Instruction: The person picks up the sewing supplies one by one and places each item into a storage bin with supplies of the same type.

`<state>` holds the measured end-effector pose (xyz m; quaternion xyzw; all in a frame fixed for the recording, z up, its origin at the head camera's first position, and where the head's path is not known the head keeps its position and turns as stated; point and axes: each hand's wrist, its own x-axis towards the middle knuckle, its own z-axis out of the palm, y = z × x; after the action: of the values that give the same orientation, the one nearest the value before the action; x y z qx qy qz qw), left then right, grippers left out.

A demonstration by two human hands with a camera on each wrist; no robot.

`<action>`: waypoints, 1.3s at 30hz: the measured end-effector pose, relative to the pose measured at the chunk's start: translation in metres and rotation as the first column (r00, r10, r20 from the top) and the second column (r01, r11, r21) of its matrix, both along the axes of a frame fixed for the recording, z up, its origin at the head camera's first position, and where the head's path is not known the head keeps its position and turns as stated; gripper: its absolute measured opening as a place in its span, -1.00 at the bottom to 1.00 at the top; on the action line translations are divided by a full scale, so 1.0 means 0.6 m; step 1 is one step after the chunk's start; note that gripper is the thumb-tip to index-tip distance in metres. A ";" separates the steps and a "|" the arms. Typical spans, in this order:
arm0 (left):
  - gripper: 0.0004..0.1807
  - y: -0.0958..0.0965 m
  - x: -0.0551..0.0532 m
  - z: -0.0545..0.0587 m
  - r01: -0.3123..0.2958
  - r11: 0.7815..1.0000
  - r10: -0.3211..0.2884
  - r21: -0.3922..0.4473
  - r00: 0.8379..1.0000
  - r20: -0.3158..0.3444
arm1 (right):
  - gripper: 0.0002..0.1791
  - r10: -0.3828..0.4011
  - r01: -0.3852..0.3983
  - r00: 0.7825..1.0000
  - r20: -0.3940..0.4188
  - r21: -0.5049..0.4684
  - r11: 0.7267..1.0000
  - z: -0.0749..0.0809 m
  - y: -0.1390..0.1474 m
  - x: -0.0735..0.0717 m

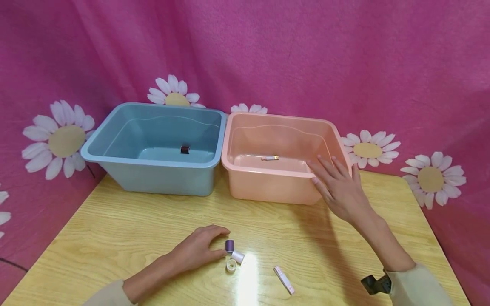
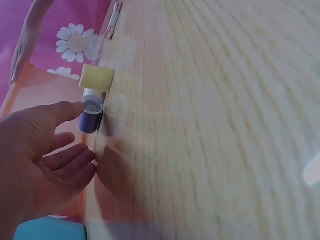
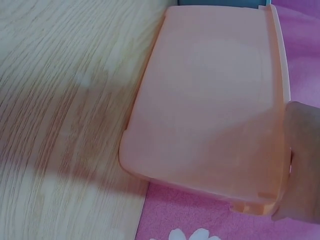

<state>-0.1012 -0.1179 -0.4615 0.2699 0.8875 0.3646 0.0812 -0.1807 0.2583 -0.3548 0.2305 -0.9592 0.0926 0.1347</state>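
Observation:
My left hand (image 1: 197, 250) lies low over the table with its fingers loosely bent around a gap, beside a purple thread spool (image 1: 229, 245). In the left wrist view the thumb reaches close to the spools; whether it touches cannot be told. A pale lilac spool (image 1: 237, 256) lies against the purple one, next to a yellow spool (image 2: 97, 77). My right hand (image 1: 340, 191) is spread over the front right corner of the pink bin (image 1: 275, 187), fingers extended above its inside. A slim pink-and-white bundle (image 1: 283, 280) lies on the table.
A blue bin (image 1: 164, 178) stands left of the pink one, with a dark brown spool (image 1: 185, 149) inside. Another slim bundle (image 1: 270, 158) with a gold end lies in the pink bin. A magenta flowered cloth (image 1: 287, 55) hangs behind the wooden table (image 1: 153, 221).

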 end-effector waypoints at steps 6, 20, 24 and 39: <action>-0.57 0.002 -0.001 0.001 0.003 1.000 -0.003 -0.016 1.000 0.006 | -0.42 -0.012 0.012 1.000 0.000 0.003 1.000 -0.001 -0.003 -0.001; -0.66 0.006 0.000 -0.002 0.021 0.999 -0.021 -0.030 1.000 -0.013 | -0.45 0.003 -0.003 0.999 -0.036 -0.015 1.000 -0.004 -0.004 -0.001; -0.67 0.005 0.000 -0.003 0.017 1.000 -0.018 -0.026 1.000 -0.013 | -0.45 0.003 -0.003 0.999 -0.040 -0.015 1.000 -0.007 -0.003 -0.003; -0.67 -0.007 -0.004 0.006 -0.061 0.996 0.062 0.063 0.998 -0.012 | -0.45 0.007 -0.008 0.998 -0.058 -0.019 1.000 -0.009 -0.004 -0.004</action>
<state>-0.1037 -0.1221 -0.4579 0.2475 0.8841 0.3926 0.0552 -0.1829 0.2561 -0.3602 0.2353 -0.9531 0.0955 0.1645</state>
